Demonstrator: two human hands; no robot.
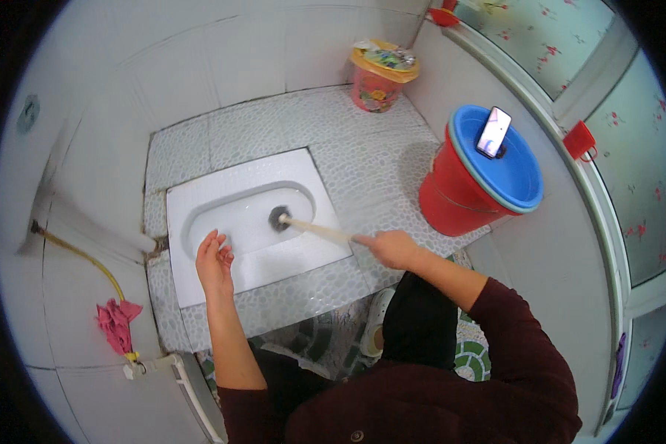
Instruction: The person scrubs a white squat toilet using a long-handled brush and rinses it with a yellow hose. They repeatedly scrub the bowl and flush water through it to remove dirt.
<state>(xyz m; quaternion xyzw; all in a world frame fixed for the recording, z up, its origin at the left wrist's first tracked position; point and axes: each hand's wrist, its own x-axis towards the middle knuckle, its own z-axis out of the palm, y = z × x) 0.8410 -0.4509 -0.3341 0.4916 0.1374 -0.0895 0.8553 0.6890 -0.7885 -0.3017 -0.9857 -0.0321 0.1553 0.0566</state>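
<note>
My right hand [393,248] grips the end of a light-coloured handle of a toilet brush [317,229]. Its dark round head rests in the basin of a white squat toilet [261,272], towards the basin's right end. Over the left part of the toilet my left hand [215,261] is raised, its fingers loosely curled and apart, holding nothing. The toilet is set into a raised floor of pebble-patterned tiles [361,161].
At right a red bucket [455,194] carries a blue basin [519,166] with a phone [494,132] on it. A lined waste bin [376,89] stands in the back corner. A yellow hose [91,261] with a pink cloth [116,323] hangs at left. A red mug [579,140] sits on the window ledge.
</note>
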